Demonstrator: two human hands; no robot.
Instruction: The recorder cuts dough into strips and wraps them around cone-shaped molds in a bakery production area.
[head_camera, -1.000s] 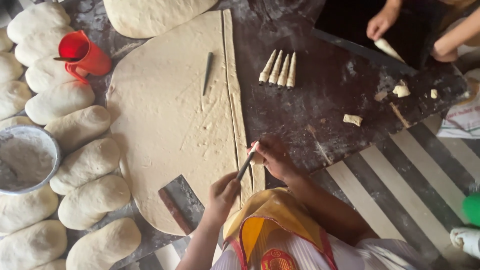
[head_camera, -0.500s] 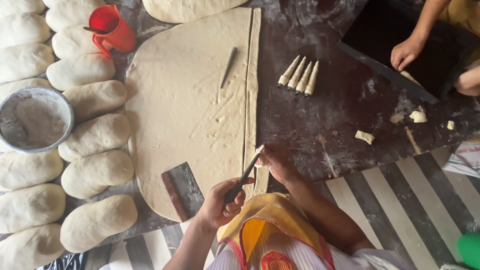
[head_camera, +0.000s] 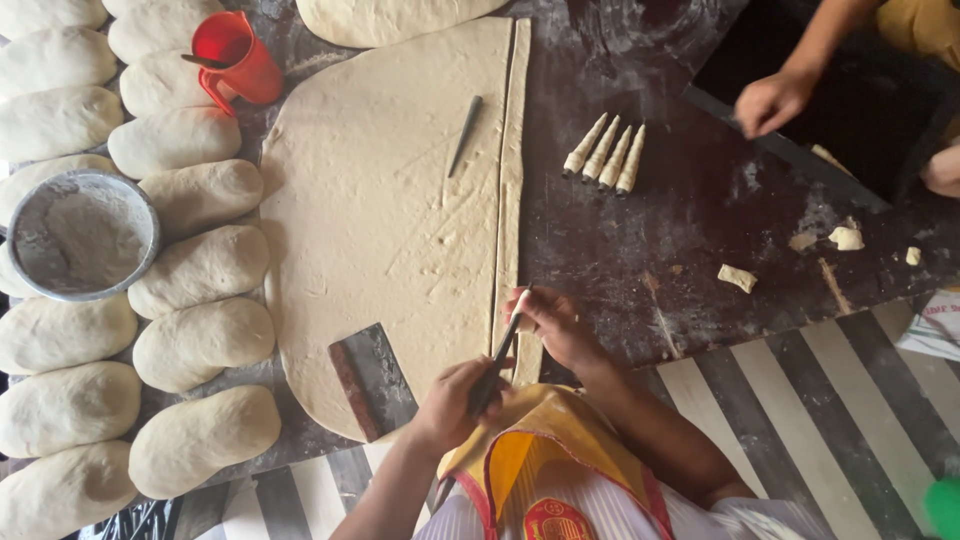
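Red plastic jug and round metal bowl of flour, among rows of oblong dough loaves at the left. Flat metal scraper on the table edge; four dough-wrapped cones, side by side, on the dark tabletop. Another person's hand at the upper right, dough scraps near it.

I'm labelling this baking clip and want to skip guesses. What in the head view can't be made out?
- Near end of the dough strip: covered by the right hand.
- Lower end of the dark metal cone: wrapped by the left hand.
- Contents of the red cup: too dark to tell.
- Another person's hand: its arm is cut off by the top edge.
- Outer dough loaves: cut off by the left edge.
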